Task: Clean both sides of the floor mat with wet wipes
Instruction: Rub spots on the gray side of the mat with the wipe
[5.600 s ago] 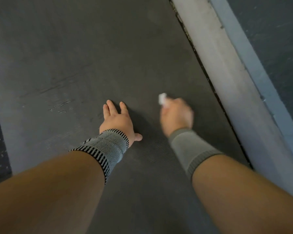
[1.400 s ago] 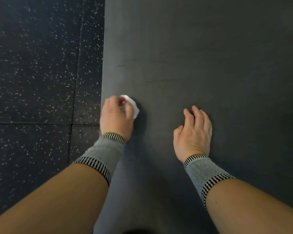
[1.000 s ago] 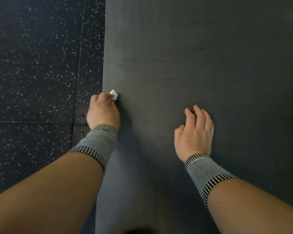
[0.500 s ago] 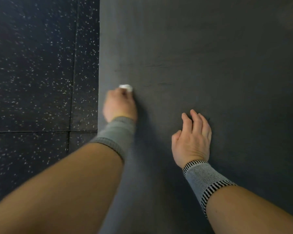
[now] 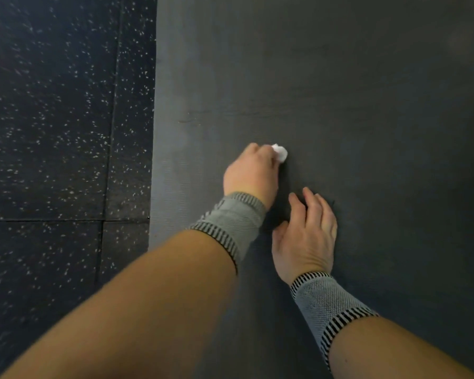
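A dark grey floor mat point(image 5: 340, 91) fills the middle and right of the view, its left edge running straight up the frame. My left hand point(image 5: 251, 173) grips a small white wet wipe point(image 5: 281, 153) and holds it down on the mat; only a crumpled tip of the wipe shows past my fingers. Just to the right and nearer me, my right hand point(image 5: 308, 236) lies flat on the mat with its fingers stretched forward. Both wrists wear grey knitted bands with striped edges.
Dark speckled rubber floor tiles point(image 5: 52, 132) lie left of the mat, with a seam point(image 5: 66, 220) crossing them. A faint scuff line point(image 5: 230, 116) marks the mat ahead of my hands.
My left hand has slid the wipe rightward from the mat's left edge toward my right hand. My right hand has stayed flat on the mat in about the same spot.
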The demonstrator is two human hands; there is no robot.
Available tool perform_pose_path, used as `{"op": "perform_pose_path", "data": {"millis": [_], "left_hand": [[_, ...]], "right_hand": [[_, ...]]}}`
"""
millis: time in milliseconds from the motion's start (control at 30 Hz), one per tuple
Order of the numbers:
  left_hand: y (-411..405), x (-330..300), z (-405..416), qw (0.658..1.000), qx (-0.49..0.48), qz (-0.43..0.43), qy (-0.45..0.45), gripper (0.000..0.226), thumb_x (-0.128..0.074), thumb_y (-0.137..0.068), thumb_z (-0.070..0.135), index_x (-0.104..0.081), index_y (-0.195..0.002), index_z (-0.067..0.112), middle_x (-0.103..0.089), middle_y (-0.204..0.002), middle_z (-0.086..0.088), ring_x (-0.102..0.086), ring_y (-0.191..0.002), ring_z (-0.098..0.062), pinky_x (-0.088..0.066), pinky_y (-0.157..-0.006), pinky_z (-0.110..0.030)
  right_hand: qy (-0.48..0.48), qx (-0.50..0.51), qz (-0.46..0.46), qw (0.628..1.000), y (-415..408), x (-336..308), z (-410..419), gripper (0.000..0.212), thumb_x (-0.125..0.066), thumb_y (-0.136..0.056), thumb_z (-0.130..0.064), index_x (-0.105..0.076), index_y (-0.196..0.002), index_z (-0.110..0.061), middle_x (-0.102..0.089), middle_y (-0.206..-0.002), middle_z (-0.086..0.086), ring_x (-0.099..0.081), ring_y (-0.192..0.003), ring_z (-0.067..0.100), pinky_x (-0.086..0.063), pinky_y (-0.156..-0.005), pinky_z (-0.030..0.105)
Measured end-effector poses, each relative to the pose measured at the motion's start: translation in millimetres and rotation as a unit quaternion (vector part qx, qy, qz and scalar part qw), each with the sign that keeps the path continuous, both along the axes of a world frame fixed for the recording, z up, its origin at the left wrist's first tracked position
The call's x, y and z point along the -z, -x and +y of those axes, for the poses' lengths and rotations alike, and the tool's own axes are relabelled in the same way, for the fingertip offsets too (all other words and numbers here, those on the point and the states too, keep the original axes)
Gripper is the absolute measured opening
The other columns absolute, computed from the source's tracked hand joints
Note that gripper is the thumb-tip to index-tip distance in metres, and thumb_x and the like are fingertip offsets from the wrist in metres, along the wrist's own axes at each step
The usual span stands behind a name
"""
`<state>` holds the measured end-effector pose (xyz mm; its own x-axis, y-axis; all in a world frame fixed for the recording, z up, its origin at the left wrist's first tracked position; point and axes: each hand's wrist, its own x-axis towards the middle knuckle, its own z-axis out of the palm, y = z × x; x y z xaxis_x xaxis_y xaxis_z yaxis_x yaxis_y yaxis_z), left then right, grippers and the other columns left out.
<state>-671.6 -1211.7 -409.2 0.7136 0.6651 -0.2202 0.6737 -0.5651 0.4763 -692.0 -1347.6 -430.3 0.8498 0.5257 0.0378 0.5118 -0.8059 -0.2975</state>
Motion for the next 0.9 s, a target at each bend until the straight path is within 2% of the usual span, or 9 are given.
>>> {"op": "perform_pose_path", "data": {"millis": [100,233,333,500,567,633,700,800,900], "left_hand": [[23,9,61,0.987,-0.142,0.049,-0.052,0.030,-0.048,-0.098,0.037,-0.065,-0.103,0.013,-0.062,-0.108,-0.015,-0.060,-0.098,-0.036,-0.044,-0.077,-0.036],[76,4,119,0.926,-0.356,0.089,-0.095,0.026,-0.051,-0.098,0.029,-0.063,-0.109,0.010,-0.063,-0.114,-0.014,-0.060,-0.103,-0.032,-0.046,-0.085,-0.038],[51,2,75,0.953,-0.288,0.066,-0.066,0.027,-0.050,-0.098,0.030,-0.063,-0.108,0.009,-0.063,-0.111,-0.015,-0.060,-0.100,-0.034,-0.046,-0.082,-0.038],[-11,1,-5,1.000,-0.013,0.012,0.006,0.029,-0.051,-0.096,0.041,-0.070,-0.108,0.023,-0.059,-0.096,-0.002,-0.060,-0.095,-0.027,-0.037,-0.073,-0.029],[-1,1,1,1.000,0.009,-0.017,0.020,0.028,-0.054,-0.096,0.039,-0.069,-0.115,0.025,-0.061,-0.105,-0.003,-0.059,-0.100,-0.025,-0.034,-0.075,-0.025],[24,2,9,0.998,-0.050,-0.046,0.014,0.036,-0.053,-0.096,0.032,-0.059,-0.130,0.025,-0.054,-0.129,-0.004,-0.051,-0.117,-0.023,-0.038,-0.091,-0.027],[43,0,6,0.997,-0.059,0.035,-0.024,0.048,-0.048,-0.098,0.033,-0.042,-0.145,0.023,-0.036,-0.150,-0.003,-0.034,-0.133,-0.023,-0.032,-0.107,-0.036],[41,2,0,0.989,-0.007,0.136,-0.057,0.057,-0.041,-0.098,0.040,-0.029,-0.150,0.021,-0.018,-0.160,0.000,-0.019,-0.142,-0.025,-0.026,-0.111,-0.042],[41,-3,6,0.984,0.029,0.166,-0.058,0.067,-0.043,-0.094,0.044,-0.021,-0.152,0.020,-0.012,-0.161,-0.001,-0.015,-0.143,-0.026,-0.026,-0.111,-0.045]], "right_hand": [[-0.007,0.006,-0.008,1.000,-1,0,2,0.047,-0.055,-0.076,-0.016,-0.059,-0.121,-0.007,-0.051,-0.134,0.014,-0.043,-0.125,0.034,-0.034,-0.105,0.050],[-0.002,0.006,-0.005,1.000,-1,2,1,0.046,-0.055,-0.077,-0.016,-0.059,-0.122,-0.007,-0.051,-0.134,0.014,-0.043,-0.125,0.034,-0.035,-0.105,0.051],[-0.009,0.009,-0.006,1.000,0,1,1,0.047,-0.054,-0.076,-0.017,-0.059,-0.121,-0.006,-0.051,-0.133,0.015,-0.043,-0.125,0.035,-0.035,-0.105,0.051],[0.003,-0.006,0.021,1.000,-2,2,-2,0.055,-0.062,-0.071,-0.022,-0.056,-0.124,-0.008,-0.049,-0.135,0.013,-0.040,-0.127,0.033,-0.031,-0.106,0.049],[-0.010,-0.003,0.031,0.999,-2,1,-2,0.052,-0.060,-0.073,-0.021,-0.057,-0.123,-0.009,-0.049,-0.135,0.011,-0.040,-0.127,0.031,-0.031,-0.107,0.048],[-0.034,0.007,0.052,0.998,-3,-1,-2,0.045,-0.059,-0.079,-0.020,-0.059,-0.122,-0.010,-0.050,-0.136,0.008,-0.040,-0.127,0.029,-0.030,-0.108,0.046],[-0.050,0.041,0.091,0.994,-5,-7,-1,0.040,-0.056,-0.085,-0.025,-0.058,-0.124,-0.014,-0.051,-0.136,0.003,-0.038,-0.127,0.024,-0.027,-0.108,0.042],[-0.112,0.127,0.132,0.977,-19,-21,18,0.037,-0.048,-0.091,-0.035,-0.057,-0.125,-0.025,-0.057,-0.126,-0.004,-0.040,-0.120,0.020,-0.029,-0.101,0.041],[-0.165,0.078,0.137,0.974,-41,-28,63,0.030,-0.054,-0.090,-0.032,-0.065,-0.116,-0.024,-0.056,-0.114,0.002,-0.048,-0.106,0.024,-0.038,-0.090,0.037]]}}
